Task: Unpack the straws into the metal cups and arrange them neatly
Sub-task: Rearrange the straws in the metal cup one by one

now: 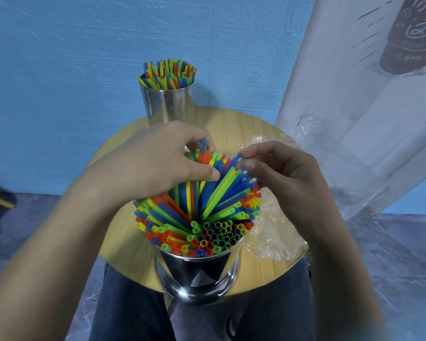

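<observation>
Above the shiny steel cup [199, 271], hands [155, 161] [283, 175] pinch tubular plastic straws [207, 200].

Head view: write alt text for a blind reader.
Two bare hands tidy multicoloured plastic straws fanned in a shiny metal cup on a round wooden table: the left hand grips a bunch, the right hand pinches one blue straw. A second straw-filled metal cup stands behind; crumpled clear plastic wrap lies at right.

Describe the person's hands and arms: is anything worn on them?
Both are bare: the left hand and right hand wear no gloves, rings or watch that I can see, and the forearms show no sleeves up to the picture's edge. Dark blue-grey trousers cover the lap.
</observation>
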Tool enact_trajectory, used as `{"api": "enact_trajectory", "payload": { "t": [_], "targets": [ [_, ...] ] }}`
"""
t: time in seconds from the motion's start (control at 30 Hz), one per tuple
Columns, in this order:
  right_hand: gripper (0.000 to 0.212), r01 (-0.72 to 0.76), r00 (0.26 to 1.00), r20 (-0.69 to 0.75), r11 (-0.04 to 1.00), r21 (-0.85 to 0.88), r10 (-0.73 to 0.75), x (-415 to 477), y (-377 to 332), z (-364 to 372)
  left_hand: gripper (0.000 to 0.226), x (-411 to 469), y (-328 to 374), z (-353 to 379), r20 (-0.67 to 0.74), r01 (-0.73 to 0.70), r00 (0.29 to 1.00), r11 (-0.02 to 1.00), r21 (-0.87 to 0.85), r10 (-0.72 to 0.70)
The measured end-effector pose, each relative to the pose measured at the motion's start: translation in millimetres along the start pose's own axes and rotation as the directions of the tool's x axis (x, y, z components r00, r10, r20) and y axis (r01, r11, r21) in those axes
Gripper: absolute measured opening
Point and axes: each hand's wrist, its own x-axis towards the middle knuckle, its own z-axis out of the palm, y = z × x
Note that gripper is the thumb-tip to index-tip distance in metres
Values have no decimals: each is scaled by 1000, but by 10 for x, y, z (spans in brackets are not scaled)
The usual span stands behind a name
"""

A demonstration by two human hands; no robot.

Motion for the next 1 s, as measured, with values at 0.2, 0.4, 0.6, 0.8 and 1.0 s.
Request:
{"api": "enact_trajectory", "payload": {
  "t": [0.2,0.4,0.6,0.8,1.0],
  "targets": [
    [26,-19,998,64,996,-84,24,-39,-21,-18,32,-92,-107,-61,-120,90,990,984,151,-72],
    [32,-12,982,184,990,-137,37,-8,-93,70,52,-156,-135,-146,45,19,999,1000,6,-19],
    [29,-70,977,197,995,-77,84,1,-137,113,26,-73,-67,-60,-45,-18,999,1000,-21,18],
    [34,-140,974,183,990,6,137,14,-109,91,26,-37,-79,-48,-56,-7,998,999,34,9],
    [22,-134,974,191,990,44,124,49,-71,107,17,-33,-81,-35,-48,6,999,998,58,-4]
  ]
}}
